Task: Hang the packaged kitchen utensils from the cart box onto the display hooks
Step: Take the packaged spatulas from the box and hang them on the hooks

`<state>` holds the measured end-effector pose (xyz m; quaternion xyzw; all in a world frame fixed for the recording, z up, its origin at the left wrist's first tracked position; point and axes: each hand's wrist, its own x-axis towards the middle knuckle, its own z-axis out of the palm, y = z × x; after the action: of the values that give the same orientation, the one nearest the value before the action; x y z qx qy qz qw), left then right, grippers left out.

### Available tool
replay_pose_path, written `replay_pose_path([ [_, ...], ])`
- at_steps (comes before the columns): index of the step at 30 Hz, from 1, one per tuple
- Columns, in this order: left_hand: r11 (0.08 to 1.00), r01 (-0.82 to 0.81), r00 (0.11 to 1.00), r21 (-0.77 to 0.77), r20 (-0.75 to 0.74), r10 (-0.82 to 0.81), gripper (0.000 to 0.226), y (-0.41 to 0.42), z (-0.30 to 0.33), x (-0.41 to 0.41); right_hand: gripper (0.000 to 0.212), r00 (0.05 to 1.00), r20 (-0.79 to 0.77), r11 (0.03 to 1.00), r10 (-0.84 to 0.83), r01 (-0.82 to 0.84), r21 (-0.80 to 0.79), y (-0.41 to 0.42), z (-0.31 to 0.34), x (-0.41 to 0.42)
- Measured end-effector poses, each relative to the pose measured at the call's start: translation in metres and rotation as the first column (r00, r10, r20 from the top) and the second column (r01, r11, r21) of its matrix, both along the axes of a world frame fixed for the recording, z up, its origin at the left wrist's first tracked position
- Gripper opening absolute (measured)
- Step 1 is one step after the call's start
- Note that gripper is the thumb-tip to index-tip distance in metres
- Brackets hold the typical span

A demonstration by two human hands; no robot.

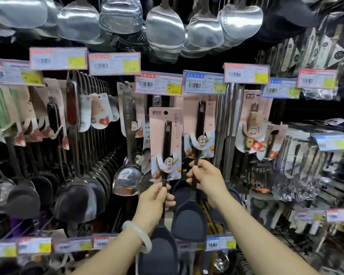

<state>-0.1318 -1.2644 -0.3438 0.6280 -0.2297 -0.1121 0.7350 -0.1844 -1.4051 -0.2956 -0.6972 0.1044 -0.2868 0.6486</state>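
Left hand: the left hand [154, 197], lower centre of the frame, is gripping the thin black handle of a spatula [166, 153]; its fingers [170, 201] are curling round the handle just below the pink card, thumb lying along the front.
Left spatula: it is standing upright, card side facing the camera; the card's hanging hole is sitting just below the price tag [158, 83] marked 16.50, and I cannot tell whether it is on a hook. Its dark blade is dropping to the bottom centre, behind the left wrist.
Bracelet: a pale bangle [137, 238] is circling the left wrist.
Right hand: the right hand [207, 180], centre of the frame, is pinching the handle of a second spatula [199, 124]; fingers are pressing together on the handle from the right, thumb on the left.
Right spatula: its pink card is hanging under the blue-edged tag [206, 84] marked 17.00, just beside the first card; the blade [189, 219] is hanging between the two forearms.
Surroundings: steel ladles [163, 26] are hanging across the top; dark ladles [75, 201] are filling the left; a steel turner [128, 155] is hanging left of centre; carded small tools [253, 124] are occupying the right.
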Motion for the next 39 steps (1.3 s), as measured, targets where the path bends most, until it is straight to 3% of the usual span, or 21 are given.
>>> replay_pose_path([
  [15, 0.999, 0.035, 0.999, 0.006, 0.015, -0.035, 0.024, 0.006, 0.001, 0.007, 0.027, 0.995, 0.095, 0.994, -0.017, 0.027, -0.102, 0.005, 0.0, -0.001],
  [32, 0.995, 0.095, 0.995, -0.021, 0.01, -0.095, 0.024, -0.004, 0.018, 0.015, 0.025, 0.998, -0.005, 0.989, -0.063, 0.062, -0.135, -0.001, -0.001, -0.003],
  [39, 0.994, 0.108, 0.994, -0.019, -0.013, -0.108, 0.02, -0.006, 0.021, 0.019, 0.02, 0.997, -0.066, 0.997, -0.029, 0.024, -0.072, -0.004, 0.005, 0.004],
])
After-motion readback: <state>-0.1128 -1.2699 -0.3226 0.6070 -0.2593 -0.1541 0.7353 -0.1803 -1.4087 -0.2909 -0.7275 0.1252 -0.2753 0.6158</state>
